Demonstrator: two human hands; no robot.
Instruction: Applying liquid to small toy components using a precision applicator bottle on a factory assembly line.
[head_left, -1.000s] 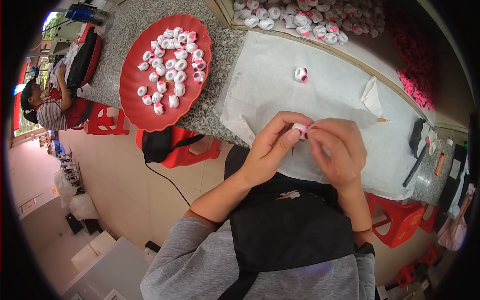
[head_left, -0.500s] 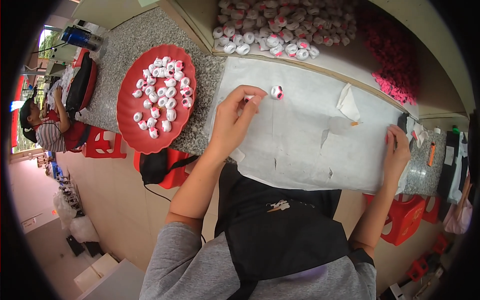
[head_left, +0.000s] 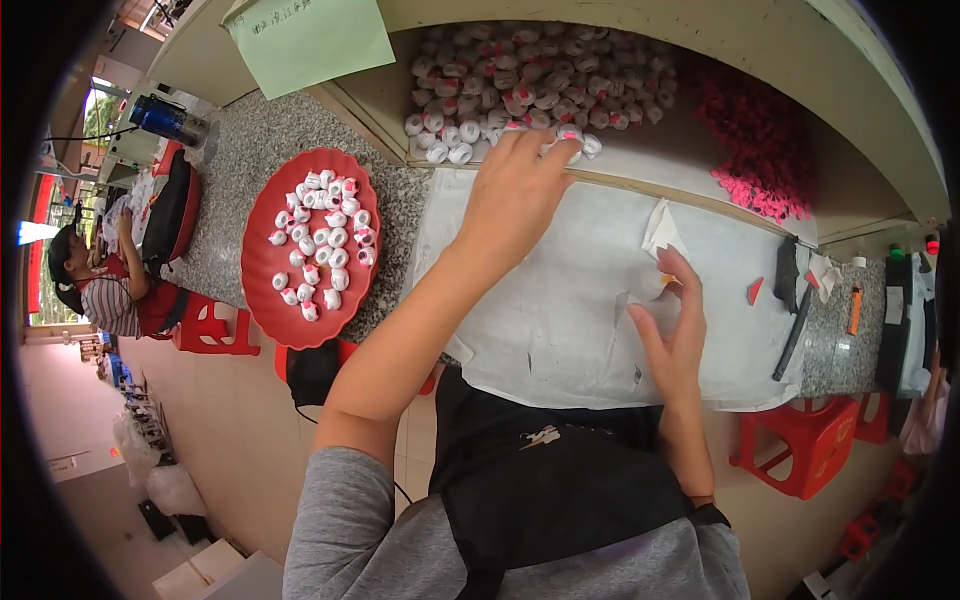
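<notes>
Here goes the left hand [head_left: 515, 195], in at the front of the shelf [head_left: 690, 175], covering part of a big heap of white-and-pink pieces [head_left: 540, 85], far too many to count; whether its bent fingers grip one, I can't tell. The right hand [head_left: 684, 340] hovers over one paper sheet [head_left: 520, 310], thumb and fingers parted, near one white cloth [head_left: 661, 228]. On the bench [head_left: 235, 150], one red plate [head_left: 262, 265] carries roughly thirty more! Farther right: one pink heap [head_left: 755, 155], one orange tool [head_left: 855, 310].

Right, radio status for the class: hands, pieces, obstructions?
Left hand at white-and-pink pieces, grip unclear. Right hand open, over white sheet. Nothing seen blocking either.
</notes>
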